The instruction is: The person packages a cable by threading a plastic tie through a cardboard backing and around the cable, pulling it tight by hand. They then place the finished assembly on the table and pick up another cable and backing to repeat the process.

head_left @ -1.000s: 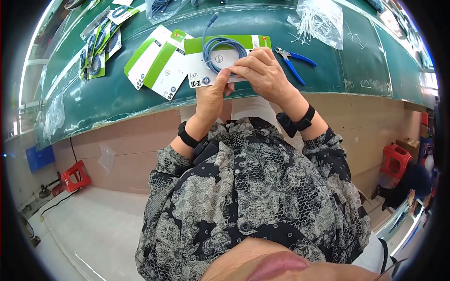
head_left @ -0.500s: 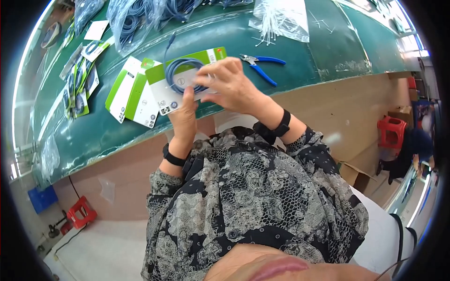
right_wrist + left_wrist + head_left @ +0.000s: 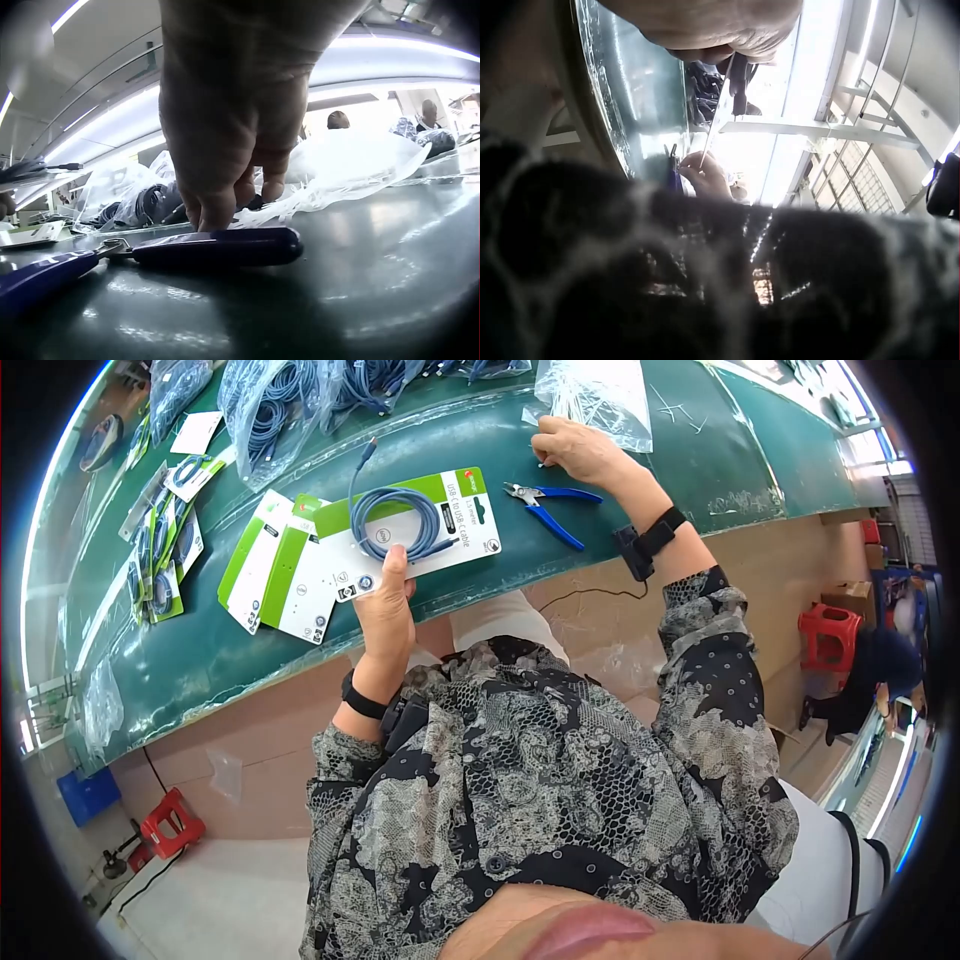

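My left hand [image 3: 387,610] holds a green-and-white USB-C cable card [image 3: 470,510] by its lower edge, thumb on the front and fingers behind. A coiled blue-grey cable [image 3: 430,520] lies against the card, one plug end sticking up past the top. Two more cards [image 3: 300,585] lie partly under it at the left. My right hand [image 3: 580,450] reaches down to the white cable ties [image 3: 568,405] at the mouth of their clear bag, fingers curled. A small white tie end shows at its fingertips; the rest of it is hidden. Blue-handled cutters [image 3: 545,510] lie close below that hand.
Bags of coiled cables [image 3: 285,405] stand along the back of the green table [image 3: 440,445]. A heap of carded cables [image 3: 165,545] lies at the left. Loose ties [image 3: 680,410] lie right of the tie bag. A red stool [image 3: 828,638] stands at the far right.
My right hand has left the cable coil and moved right and forward to the ties. My left hand keeps the card, now with its front uncovered. The head view has shifted.
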Tool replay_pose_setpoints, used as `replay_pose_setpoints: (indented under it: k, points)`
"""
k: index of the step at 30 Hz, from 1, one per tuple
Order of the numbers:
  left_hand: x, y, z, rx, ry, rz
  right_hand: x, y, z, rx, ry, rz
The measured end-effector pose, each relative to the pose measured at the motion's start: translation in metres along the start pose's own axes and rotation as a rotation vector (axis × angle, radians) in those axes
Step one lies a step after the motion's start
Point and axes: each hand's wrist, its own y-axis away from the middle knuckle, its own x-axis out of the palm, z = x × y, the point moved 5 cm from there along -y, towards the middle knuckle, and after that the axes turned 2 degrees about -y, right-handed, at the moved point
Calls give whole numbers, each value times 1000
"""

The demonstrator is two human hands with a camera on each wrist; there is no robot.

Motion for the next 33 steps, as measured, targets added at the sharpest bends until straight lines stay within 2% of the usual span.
replay_pose_setpoints:
  k: [2,5,7,8,11,12,15,19,24,27,28,31,32,33]
  points:
    - [-1,-2,2,4,-3,-15,-5,4,6,10,-44,-1]
    - [-14,-14,20,-122,184,54,-24,2,38,-6,-149,4]
    - [-14,-15,17,-130,236,39,-37,9,69,115,-639,-84]
    - [-8,-16,14,-143,293,66,-31,10,80,97,-655,-68]
    - [3,-15,2,-173,391,67,-7,17,97,167,-1162,-160]
    - [6,-15,-1,-202,437,49,-2,20,103,158,-1167,-157]
    - [8,-19,-12,-234,536,34,4,29,104,365,-1210,-499]
    - [14,-20,-26,-267,696,90,6,31,114,451,-1388,-548]
    - [25,-24,-29,-367,924,253,15,24,125,476,-1558,-447]
    - [26,-25,-32,-397,981,287,29,22,130,612,-1771,-206]
    - [26,-24,-33,-398,1001,286,29,20,132,612,-1787,-218]
    - [29,-22,-37,-392,1062,304,-3,14,147,269,-1279,-332]
    - [32,-21,-41,-374,1122,325,-11,13,151,278,-1295,-346]
    - [34,-20,-45,-356,1179,346,-27,10,159,228,-1120,-420]
